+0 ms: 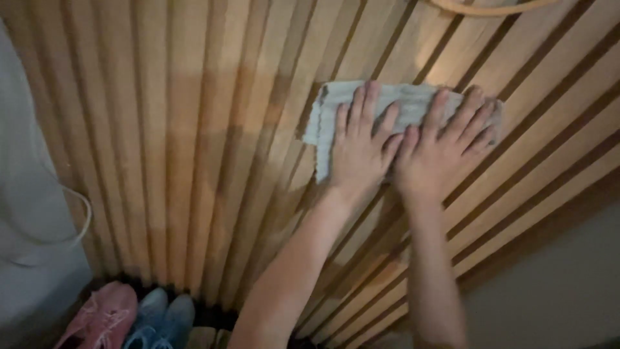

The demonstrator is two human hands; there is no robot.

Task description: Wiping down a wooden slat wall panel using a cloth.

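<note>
Hands flat, no real grip: left hand (pixel 359 147) and right hand (pixel 439 147) lie side by side with fingers spread, pressing a pale grey cloth (pixel 400 103) against the wooden slat panel (pixel 194 161). Progress is hard to judge; slats look evenly clean. Shoes (pixel 132 318) sit below, white cable (pixel 77 220) at left.

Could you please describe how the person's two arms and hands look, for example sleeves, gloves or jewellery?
Both forearms are bare up to the bottom edge of the picture; no sleeve shows. The left hand and the right hand wear no gloves. I can see no ring, watch or bracelet, though the picture is dim and a little blurred. The fingers are slender, and the nails look short and unpainted as far as I can tell.
</note>
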